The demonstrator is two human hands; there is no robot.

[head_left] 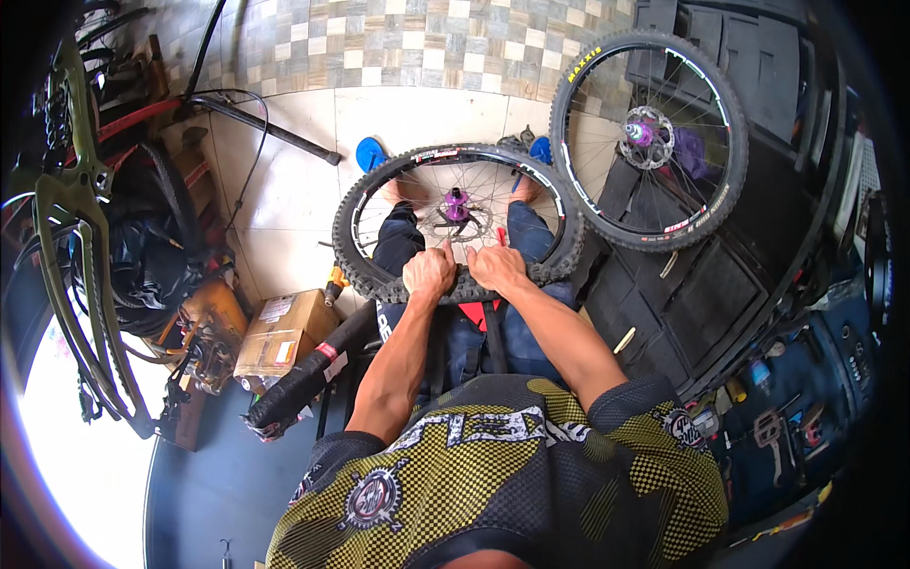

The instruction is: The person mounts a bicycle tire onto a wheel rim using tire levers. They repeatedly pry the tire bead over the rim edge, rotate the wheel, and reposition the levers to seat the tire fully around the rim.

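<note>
With the wheel (pixel 458 223) laid across the lap for support, the left hand (pixel 429 272) and right hand (pixel 495 267) clench side by side on the near section of its knobby tyre (pixel 360 204), thumbs pressing toward the rim.

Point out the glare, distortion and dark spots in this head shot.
Head view: blown-out white glare at lower left washes out the floor; fisheye bends the tile lines and green frame near the rim; corners vignette to black, right-side tools sit in dim shadow; both hands, left hand and right hand, and the tyre are evenly lit and sharp.
</note>
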